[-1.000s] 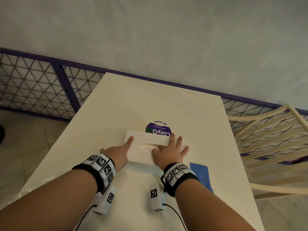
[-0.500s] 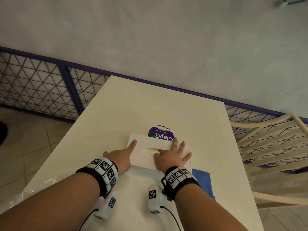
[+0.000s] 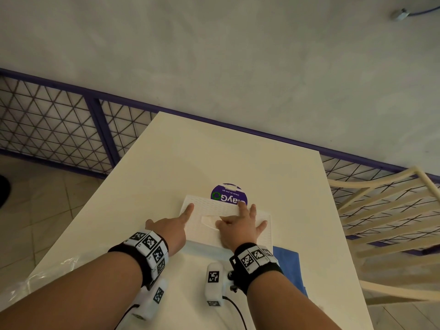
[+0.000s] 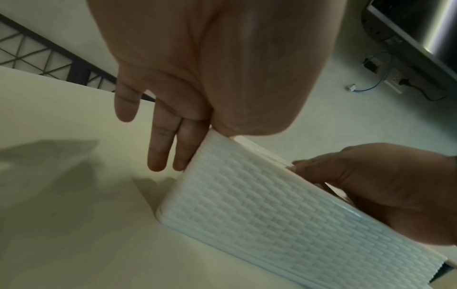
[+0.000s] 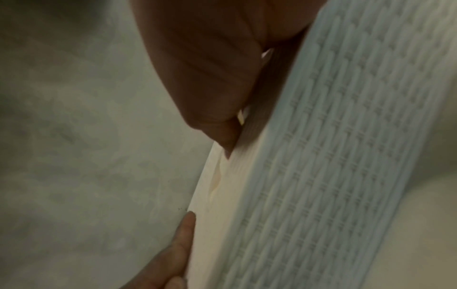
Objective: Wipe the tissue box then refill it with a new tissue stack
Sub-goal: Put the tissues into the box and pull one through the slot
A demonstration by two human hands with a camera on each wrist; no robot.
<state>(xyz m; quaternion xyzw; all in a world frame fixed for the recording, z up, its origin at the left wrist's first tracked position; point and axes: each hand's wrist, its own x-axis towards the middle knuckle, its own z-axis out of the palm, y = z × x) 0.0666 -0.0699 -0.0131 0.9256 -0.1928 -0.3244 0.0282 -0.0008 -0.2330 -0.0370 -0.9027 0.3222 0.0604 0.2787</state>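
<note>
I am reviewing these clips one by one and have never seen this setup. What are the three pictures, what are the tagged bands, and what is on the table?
No machine here: a person works bare-handed, wearing marker-printed wristbands with a small camera under each wrist. The big picture comes from a head camera looking down; the other two look along each hand. On the cream table lies a white woven-pattern tissue box. The left hand touches its left end with straight fingers; the right hand presses flat on its lid, the thumb by the slot. Behind the box is a round purple sticker; a blue cloth lies partly under the right wrist. Neither hand grips anything.
</note>
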